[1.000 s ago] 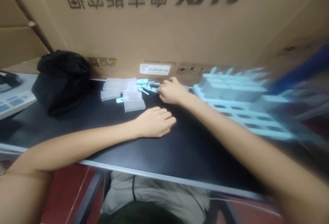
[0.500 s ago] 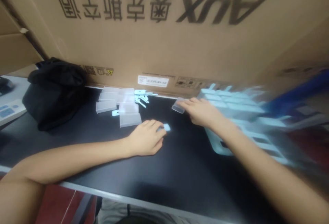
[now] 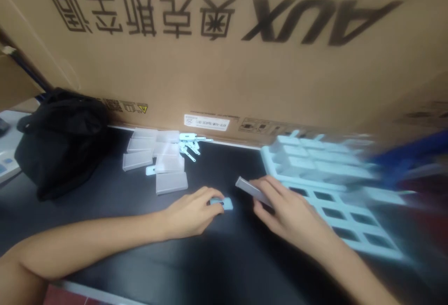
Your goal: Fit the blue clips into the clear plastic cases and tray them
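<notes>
Your left hand (image 3: 191,211) lay low on the black tabletop (image 3: 210,267), its fingertips pinched on a small pale-blue tag (image 3: 224,203) that rested flat on the surface. Your right hand (image 3: 285,211) sat just to the right of it, fingers closed on one end of a clear plastic case (image 3: 250,188), which was tilted with its free end pointing up and left, near the tag but not touching it. Behind the left hand, toward the back of the table: a loose cluster of further clear cases (image 3: 157,162), some overlapping, with one nearest case lying apart at the front of the group; beside them, a small heap of pale-blue tags (image 3: 191,144) against the foot of the large cardboard box (image 3: 224,62) printed with dark lettering. To the right: a pale-blue compartment tray (image 3: 336,193), blurred, with open cells along its near side, close to your right wrist. At far left: a black bag (image 3: 59,137), slumped on the table.
</notes>
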The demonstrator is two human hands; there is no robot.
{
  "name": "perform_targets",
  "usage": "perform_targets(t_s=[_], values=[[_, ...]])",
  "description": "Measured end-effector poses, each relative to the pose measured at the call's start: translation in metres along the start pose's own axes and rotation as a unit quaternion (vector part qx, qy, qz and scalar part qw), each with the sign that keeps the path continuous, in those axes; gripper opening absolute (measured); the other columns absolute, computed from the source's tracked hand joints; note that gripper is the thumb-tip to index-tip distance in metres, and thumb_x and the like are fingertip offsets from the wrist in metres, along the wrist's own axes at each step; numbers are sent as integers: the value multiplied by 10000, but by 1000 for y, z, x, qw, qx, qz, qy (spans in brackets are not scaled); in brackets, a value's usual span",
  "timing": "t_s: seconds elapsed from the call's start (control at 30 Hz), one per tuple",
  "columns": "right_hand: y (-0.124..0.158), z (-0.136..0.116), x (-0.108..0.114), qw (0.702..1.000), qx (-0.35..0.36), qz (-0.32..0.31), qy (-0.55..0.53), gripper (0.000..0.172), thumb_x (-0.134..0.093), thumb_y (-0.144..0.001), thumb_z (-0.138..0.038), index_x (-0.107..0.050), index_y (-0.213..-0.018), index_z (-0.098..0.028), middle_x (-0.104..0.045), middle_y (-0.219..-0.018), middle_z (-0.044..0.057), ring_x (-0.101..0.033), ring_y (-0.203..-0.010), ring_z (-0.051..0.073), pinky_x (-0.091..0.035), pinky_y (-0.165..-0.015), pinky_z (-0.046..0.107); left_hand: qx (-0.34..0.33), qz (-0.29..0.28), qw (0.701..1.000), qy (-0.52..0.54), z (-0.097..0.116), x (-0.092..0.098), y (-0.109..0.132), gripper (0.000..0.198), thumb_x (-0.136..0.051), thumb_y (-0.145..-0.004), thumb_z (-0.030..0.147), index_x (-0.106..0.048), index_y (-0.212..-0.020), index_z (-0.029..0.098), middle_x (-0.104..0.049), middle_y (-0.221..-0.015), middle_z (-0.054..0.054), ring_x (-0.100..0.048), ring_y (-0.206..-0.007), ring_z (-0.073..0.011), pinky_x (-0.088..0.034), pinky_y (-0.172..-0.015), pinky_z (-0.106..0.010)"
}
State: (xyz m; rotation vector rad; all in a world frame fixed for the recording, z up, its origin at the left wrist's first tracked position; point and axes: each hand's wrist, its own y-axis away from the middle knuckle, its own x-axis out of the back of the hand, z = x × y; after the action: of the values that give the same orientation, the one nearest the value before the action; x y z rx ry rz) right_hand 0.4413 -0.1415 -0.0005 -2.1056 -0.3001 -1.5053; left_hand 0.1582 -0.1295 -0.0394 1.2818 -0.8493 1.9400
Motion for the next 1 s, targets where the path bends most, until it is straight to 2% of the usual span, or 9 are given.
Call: perform_targets(t_s=[0.1,0.17,0.3,0.4,0.5,0.7,0.87,1.0], values=[[9,-2,0,996,-4,38,-77,233,-534,-1032,-275,-552,-1264,-287,-752,-999,42,-737,-711,190,-598,-626,310,23,5,998,58,-1,4,-1,142,-506,-1046,175,-590,-1155,208,-619,-1384,-110,-680,-1190,-226,-641,-964,-350],[12,-5,-4,992,-12,64,-106,250,-580,-1030,-280,-548,-1277,-295,-775,-1011,44,-739,-687,185,-609,-607,301,42,10,992,118,-3,6,-2,128,-524,-1036,185,-551,-1158,210,-603,-1391,-124,-692,-1181,-220,-631,-990,-351],[11,-10,-13,983,14,100,-151,417,-616,-1012,-221,-507,-1400,-330,-776,-1138,69,-781,-886,225,-662,-695,331,76,25,970,229,-8,5,-4,203,-597,-987,195,-483,-1149,236,-586,-1393,-137,-671,-1234,-229,-609,-1036,-380],[5,-16,-16,979,56,68,-187,528,-588,-1005,-145,-493,-1487,-341,-746,-1129,80,-760,-960,220,-665,-762,333,96,43,956,274,-12,1,-5,219,-608,-957,169,-439,-1072,247,-598,-1356,-125,-674,-1197,-223,-612,-997,-385],[-5,-22,-17,973,84,22,-214,593,-517,-1019,-112,-462,-1569,-327,-695,-1092,95,-719,-952,200,-649,-775,321,99,39,950,293,-14,-1,-5,246,-608,-925,138,-429,-1056,245,-602,-1314,-110,-675,-1138,-214,-614,-945,-372],[-17,-23,-24,977,113,27,-176,676,-457,-1040,-93,-337,-1676,-288,-680,-1081,100,-681,-919,184,-632,-771,309,85,36,950,298,-16,-2,-4,254,-606,-907,147,-456,-1094,229,-615,-1255,-105,-669,-1115,-225,-603,-937,-365],[-11,-19,-32,985,132,13,-107,689,-416,-1028,-70,-335,-1681,-272,-686,-1114,113,-716,-874,170,-629,-683,260,106,33,945,309,-17,-5,-2,290,-633,-904,188,-498,-1159,215,-634,-1186,-90,-687,-973,-194,-617,-864,-333],[-6,-19,-38,987,133,10,-87,690,-403,-998,-49,-384,-1653,-263,-695,-1149,125,-738,-905,171,-640,-700,259,113,27,935,336,-17,-6,-4,293,-641,-886,169,-527,-1152,209,-654,-1180,-90,-709,-1020,-203,-622,-909,-335]])
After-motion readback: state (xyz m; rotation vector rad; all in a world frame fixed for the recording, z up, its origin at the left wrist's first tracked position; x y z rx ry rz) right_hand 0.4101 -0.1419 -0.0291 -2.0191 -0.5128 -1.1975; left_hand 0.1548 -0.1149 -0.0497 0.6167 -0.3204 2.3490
